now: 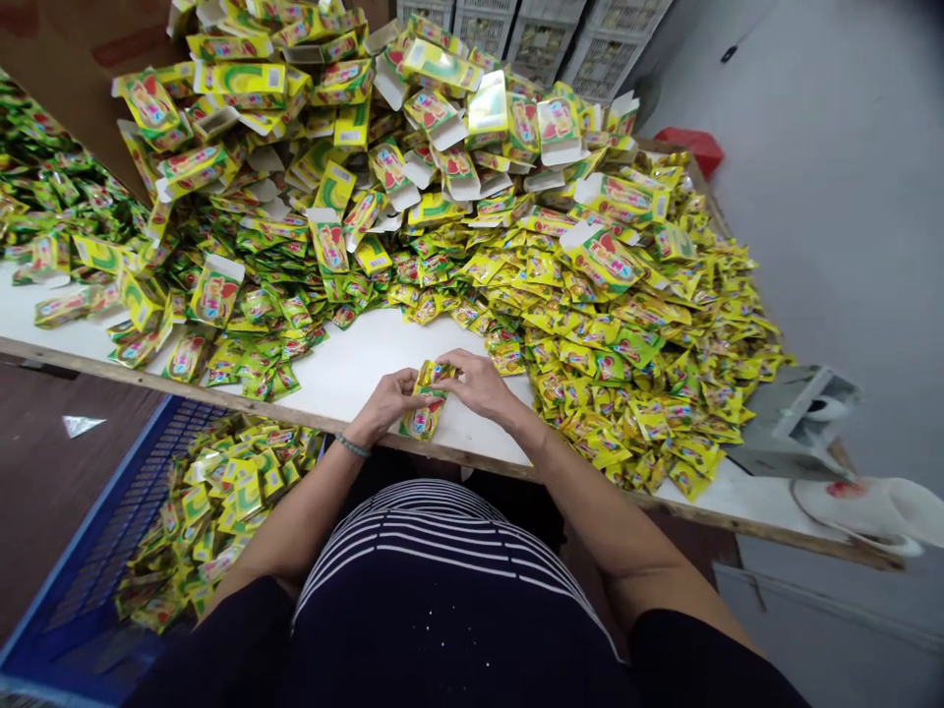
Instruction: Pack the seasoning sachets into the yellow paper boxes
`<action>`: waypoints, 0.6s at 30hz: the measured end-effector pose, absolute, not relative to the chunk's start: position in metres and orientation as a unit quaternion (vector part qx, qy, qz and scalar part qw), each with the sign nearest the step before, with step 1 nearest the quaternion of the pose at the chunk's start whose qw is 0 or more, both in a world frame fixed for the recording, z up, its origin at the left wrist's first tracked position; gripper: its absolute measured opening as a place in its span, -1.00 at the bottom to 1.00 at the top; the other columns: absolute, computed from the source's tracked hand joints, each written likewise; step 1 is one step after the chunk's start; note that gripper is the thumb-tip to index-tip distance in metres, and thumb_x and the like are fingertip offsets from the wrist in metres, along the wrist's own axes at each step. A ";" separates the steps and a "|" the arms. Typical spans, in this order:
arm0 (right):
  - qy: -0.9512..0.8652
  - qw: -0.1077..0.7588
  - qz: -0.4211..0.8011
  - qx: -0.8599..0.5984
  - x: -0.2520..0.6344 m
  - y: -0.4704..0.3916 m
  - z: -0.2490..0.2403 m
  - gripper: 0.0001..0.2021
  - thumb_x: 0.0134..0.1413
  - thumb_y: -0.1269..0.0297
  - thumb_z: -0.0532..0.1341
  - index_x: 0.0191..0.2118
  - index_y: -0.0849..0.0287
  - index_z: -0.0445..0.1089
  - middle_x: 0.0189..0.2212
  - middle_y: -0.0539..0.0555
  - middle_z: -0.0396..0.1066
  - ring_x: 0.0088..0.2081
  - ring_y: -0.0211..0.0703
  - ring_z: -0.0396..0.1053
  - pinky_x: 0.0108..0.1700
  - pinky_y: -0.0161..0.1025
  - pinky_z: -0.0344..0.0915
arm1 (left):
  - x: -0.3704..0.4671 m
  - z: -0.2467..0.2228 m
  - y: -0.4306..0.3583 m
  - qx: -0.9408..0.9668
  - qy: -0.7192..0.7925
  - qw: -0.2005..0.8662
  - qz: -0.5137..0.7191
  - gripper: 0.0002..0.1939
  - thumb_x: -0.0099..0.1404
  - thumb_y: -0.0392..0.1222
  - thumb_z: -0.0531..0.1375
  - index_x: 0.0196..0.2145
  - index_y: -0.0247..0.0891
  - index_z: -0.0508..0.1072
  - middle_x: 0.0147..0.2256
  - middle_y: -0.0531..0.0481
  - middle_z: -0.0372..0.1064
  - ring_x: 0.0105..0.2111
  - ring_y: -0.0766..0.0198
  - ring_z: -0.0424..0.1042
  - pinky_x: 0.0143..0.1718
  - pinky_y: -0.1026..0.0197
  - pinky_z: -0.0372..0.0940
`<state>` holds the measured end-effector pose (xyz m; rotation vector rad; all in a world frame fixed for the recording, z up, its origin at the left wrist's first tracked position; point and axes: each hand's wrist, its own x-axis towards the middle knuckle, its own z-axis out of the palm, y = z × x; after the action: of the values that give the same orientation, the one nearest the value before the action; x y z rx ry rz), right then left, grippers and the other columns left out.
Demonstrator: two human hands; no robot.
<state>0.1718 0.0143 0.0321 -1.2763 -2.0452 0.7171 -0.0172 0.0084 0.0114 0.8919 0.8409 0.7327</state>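
Observation:
Near the front edge of the white table (354, 349), my left hand (390, 401) grips a small yellow-green box (422, 421) by its side. My right hand (476, 382) is at the box's upper end, fingers pinched around something yellow there, perhaps a small packet or the box's flap; I cannot make out which. To the right lies a heap of small yellow packets (605, 364). Behind it and to the left rises a big pile of yellow boxes (243, 84), many with white flaps open. Green packets (258, 369) lie left of my hands.
Below the table at left stands a blue crate (95, 551) holding many yellow boxes. A grey device (796, 423) and a white jug (870, 506) are at the right end. White crates (546, 39) are stacked at the back, beside a cardboard box (81, 69) at upper left.

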 end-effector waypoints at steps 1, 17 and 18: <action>-0.789 0.296 0.253 -0.475 0.170 0.015 0.036 -0.84 0.10 0.36 0.28 -0.16 0.18 0.46 -0.23 0.10 0.47 -0.21 -0.10 0.39 -0.14 -0.21 0.27 | -0.019 0.013 0.009 0.414 0.381 0.757 0.332 -0.46 -0.15 -0.13 0.51 -0.24 -0.34 0.44 -0.32 0.00 0.53 -0.36 0.29 0.50 -0.21 0.21 0.36; -0.884 0.115 0.138 -0.432 0.168 0.029 0.071 -0.91 0.04 0.39 0.34 -0.28 0.16 0.54 -0.40 0.10 0.43 -0.20 -0.03 0.32 -0.21 -0.20 0.11 | -0.028 0.010 0.002 0.433 0.379 0.747 0.334 -0.51 -0.07 -0.12 0.48 -0.21 -0.33 0.44 -0.23 -0.06 0.54 -0.28 0.24 0.52 -0.18 0.20 0.35; -0.885 0.110 0.137 -0.431 0.168 0.030 0.072 -0.95 0.05 0.39 0.34 -0.31 0.17 0.54 -0.42 0.10 0.40 -0.20 -0.04 0.31 -0.20 -0.20 0.10 | -0.027 0.011 0.002 0.434 0.380 0.746 0.333 -0.51 -0.07 -0.11 0.48 -0.21 -0.33 0.44 -0.24 -0.05 0.54 -0.29 0.25 0.51 -0.19 0.20 0.35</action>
<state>0.1676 0.0298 0.0719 -1.2678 -2.6019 0.4014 -0.0275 0.0023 0.0106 0.9504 0.8323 0.7281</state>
